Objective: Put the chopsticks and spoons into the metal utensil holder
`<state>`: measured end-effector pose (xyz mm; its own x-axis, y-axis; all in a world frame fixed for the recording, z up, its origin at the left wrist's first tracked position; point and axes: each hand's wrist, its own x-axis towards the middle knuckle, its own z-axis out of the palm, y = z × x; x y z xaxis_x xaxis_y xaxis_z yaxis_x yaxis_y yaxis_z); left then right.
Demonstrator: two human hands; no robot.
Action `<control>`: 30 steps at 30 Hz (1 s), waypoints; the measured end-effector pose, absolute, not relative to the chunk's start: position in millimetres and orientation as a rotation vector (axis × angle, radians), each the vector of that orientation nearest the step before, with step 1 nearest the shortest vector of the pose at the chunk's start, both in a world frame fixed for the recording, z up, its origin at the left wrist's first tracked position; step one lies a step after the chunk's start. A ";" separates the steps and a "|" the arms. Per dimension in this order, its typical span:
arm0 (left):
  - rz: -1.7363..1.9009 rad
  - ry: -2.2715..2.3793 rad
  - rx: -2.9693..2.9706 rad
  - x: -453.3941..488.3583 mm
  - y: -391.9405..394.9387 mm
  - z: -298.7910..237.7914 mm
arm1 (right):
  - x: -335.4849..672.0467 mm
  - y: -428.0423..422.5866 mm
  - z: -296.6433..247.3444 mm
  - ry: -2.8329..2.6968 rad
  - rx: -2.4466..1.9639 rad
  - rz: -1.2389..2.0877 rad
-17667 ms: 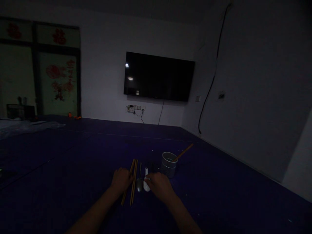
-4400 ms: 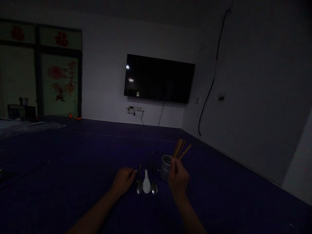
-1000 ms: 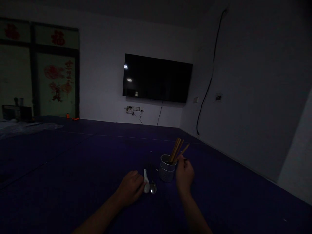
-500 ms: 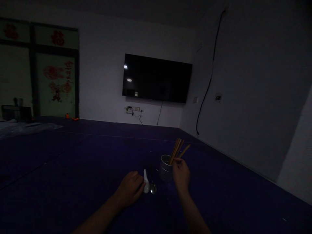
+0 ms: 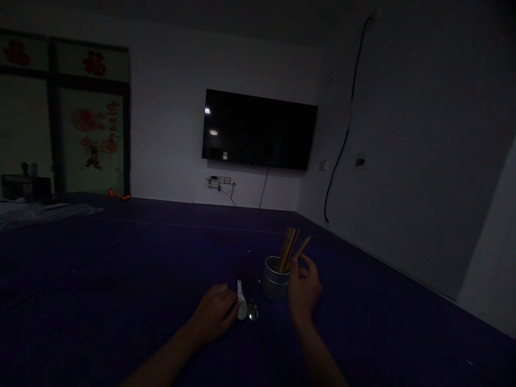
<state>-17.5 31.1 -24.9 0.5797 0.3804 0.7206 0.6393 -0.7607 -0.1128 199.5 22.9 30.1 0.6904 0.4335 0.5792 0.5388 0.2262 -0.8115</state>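
My right hand (image 5: 305, 287) is at the right side of a grey metal chopstick holder (image 5: 274, 287). Its thumb and forefinger close on a wooden chopstick (image 5: 304, 246) that leans right, its lower end hidden near the rim. Several more wooden chopsticks (image 5: 287, 244) stand in the holder as a bundle. To the left, my left hand (image 5: 215, 312) rests on the purple surface with fingers curled, its fingertips against the edge of a white soup spoon (image 5: 242, 310). Just right of that lies a metal spoon (image 5: 253, 312), its handle dim in the dark.
The purple surface (image 5: 141, 269) runs back to a wall with a black television (image 5: 260, 129). Clear plastic sheeting (image 5: 48, 212) lies at far left, and small orange items (image 5: 124, 197) sit near the door. A dark cable (image 5: 341, 153) hangs on the right wall.
My right hand has shifted slightly right and up, from the chopstick bundle to the leaning chopstick. The bundle tilts a little more to the left. My left hand stays in place.
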 end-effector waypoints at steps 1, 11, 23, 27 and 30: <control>-0.990 -0.832 -2.453 -17.2 31.3 -25.0 | 195.7 19.6 32.2 -0.902 -1.376 -0.116; -0.990 -1.137 -2.339 -17.3 35.1 -21.8 | 144.8 11.7 16.4 -2.008 -1.653 -0.228; -0.906 -1.329 -2.345 -18.0 36.2 -20.2 | 136.0 12.1 1.2 -2.117 -1.921 -0.080; -0.960 -1.274 -2.312 -18.1 38.2 -23.0 | 135.2 12.3 -4.2 -2.089 -1.891 -0.116; -0.966 -1.248 -2.300 -17.9 38.9 -24.5 | 134.4 12.2 -5.2 -2.095 -1.861 -0.141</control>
<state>-17.9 38.9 -24.5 0.3795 0.5961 0.7076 0.8346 -0.5506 0.0161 134.4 12.2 -5.2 -0.0885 0.9463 0.3108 0.9795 0.1394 -0.1455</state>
